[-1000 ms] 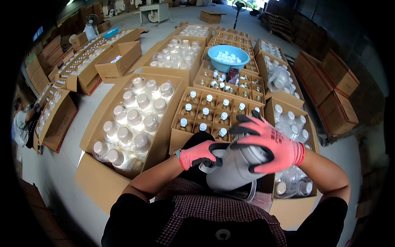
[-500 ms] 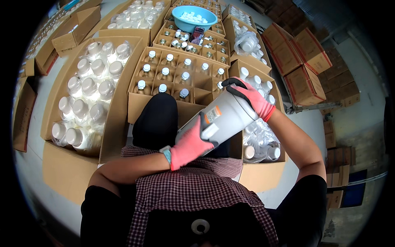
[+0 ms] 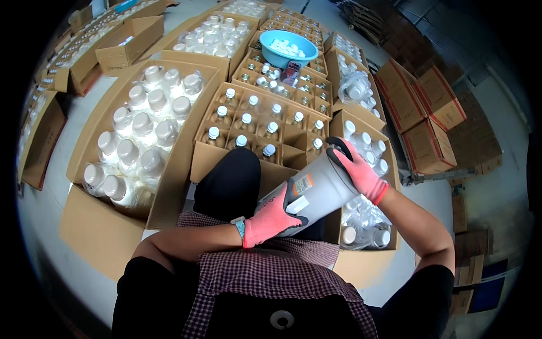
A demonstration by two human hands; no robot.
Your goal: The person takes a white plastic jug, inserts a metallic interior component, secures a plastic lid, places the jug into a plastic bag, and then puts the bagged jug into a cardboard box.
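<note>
Grey cylindrical container [image 3: 328,191] held tilted over the lap [image 3: 307,250], orange label [image 3: 303,184] upward, near a divided carton [image 3: 205,162] of white-capped bottles [image 3: 241,141]. Left hand [image 3: 275,217] curled against its side; right hand [image 3: 357,170] clasping its upper end. Both grips bent around the container.

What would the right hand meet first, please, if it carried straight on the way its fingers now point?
Past the grey container it holds, the right hand would probably meet the nearest white-capped bottle on the right side of the divided carton, though depth is unclear here.
</note>
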